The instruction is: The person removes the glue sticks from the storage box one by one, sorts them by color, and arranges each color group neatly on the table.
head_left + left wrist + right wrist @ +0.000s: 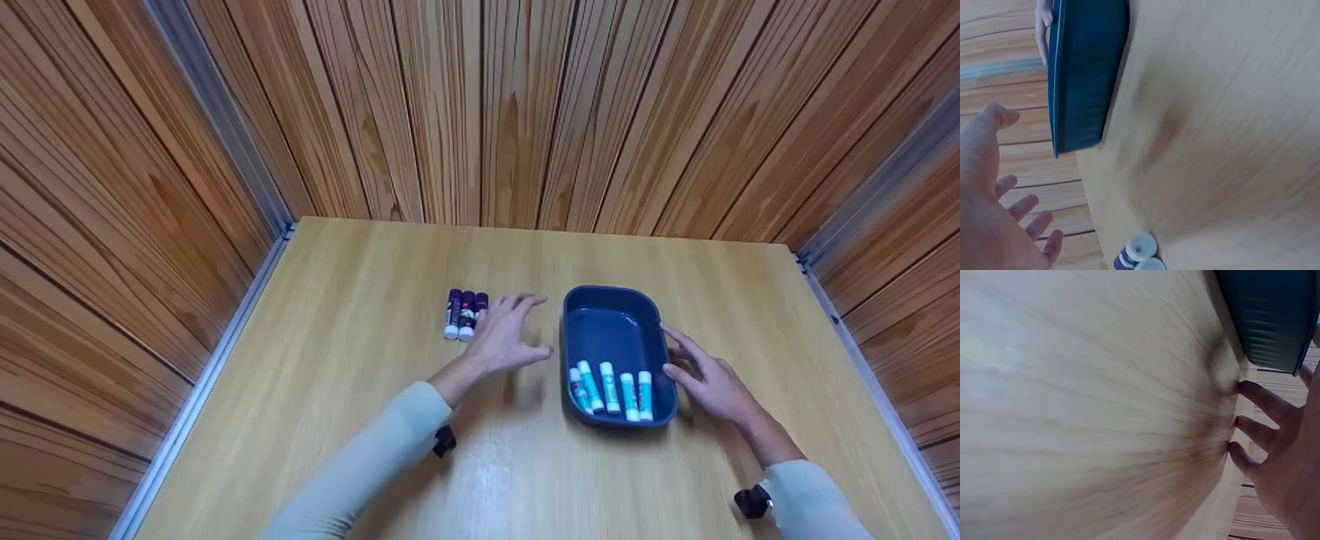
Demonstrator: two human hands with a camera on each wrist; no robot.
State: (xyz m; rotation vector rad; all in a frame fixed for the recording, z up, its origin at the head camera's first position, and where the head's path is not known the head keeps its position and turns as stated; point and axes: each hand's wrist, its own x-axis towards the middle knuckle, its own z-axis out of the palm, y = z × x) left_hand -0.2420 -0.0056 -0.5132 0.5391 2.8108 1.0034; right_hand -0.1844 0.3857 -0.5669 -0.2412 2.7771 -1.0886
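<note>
A dark blue plastic tray stands on the table, with several teal-and-white glue sticks lying at its near end. My right hand touches the tray's right side, its thumb and index finger at the rim; the right wrist view shows other fingers spread low by the tabletop. Left of the tray, my left hand hovers with fingers spread and nothing in its grasp. Just beyond it lie three visible purple glue sticks with white ends, the rightmost partly hidden by that hand.
The light wooden table is bounded by plank walls at the back and both sides. Metal rails run along the side edges. A dark wrist device sits under the left sleeve, another at the right.
</note>
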